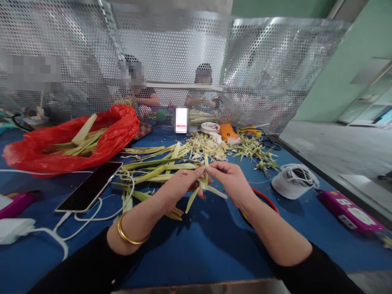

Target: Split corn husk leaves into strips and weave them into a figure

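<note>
A small piece of folded pale green leaf strips (203, 185) is held up between my two hands over the blue table, its loose ends pointing up and down. My left hand (188, 179) pinches it from the left, some fingers curled behind it. My right hand (228, 178) pinches at its upper part, thumb and forefinger close to my left fingertips. Long green and yellow strips (150, 165) lie behind and to the left of my hands. A thin white thread runs from near my right hand toward a spool of white string (292, 181).
A red plastic bag (33, 149) of strips stands at the left, behind a phone (92, 185) with white cables. Leaf scraps (205, 145), a tape roll (210, 128) and an orange packet (229, 133) lie behind. A purple packet (349, 210) is right. People sit beyond the perforated screen (260, 61).
</note>
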Tool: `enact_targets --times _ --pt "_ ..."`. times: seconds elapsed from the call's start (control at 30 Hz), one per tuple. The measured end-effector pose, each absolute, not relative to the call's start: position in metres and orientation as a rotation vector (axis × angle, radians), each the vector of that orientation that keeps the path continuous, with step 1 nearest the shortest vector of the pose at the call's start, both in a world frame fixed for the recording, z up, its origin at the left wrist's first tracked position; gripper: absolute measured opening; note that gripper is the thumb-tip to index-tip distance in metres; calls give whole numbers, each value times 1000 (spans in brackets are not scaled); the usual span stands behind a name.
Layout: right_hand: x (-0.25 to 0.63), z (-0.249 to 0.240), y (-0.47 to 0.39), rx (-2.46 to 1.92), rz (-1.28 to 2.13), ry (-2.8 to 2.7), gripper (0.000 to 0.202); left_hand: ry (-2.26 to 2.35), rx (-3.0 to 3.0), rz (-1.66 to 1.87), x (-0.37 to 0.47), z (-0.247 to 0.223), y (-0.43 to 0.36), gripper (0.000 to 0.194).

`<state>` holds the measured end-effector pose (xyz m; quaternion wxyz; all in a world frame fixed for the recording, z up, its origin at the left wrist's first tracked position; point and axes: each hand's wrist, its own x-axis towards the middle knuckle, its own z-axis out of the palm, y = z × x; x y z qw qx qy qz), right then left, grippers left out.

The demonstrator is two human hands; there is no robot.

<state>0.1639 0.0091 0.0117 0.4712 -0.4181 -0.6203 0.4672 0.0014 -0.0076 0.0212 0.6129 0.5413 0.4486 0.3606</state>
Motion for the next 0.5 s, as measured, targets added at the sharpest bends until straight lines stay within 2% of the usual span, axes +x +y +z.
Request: enact_targets --times 0.07,0.27,0.5 --pt "161 11 8 -1007 1206 -1450 23 1029 1255 820 4 18 -8 41" --pt "156 4 7 -1038 1084 -1331 24 1086 1272 969 12 12 -9 18" --pt "154 -1 10 -1072 1048 -1180 22 1120 1381 877 16 16 -14 19"
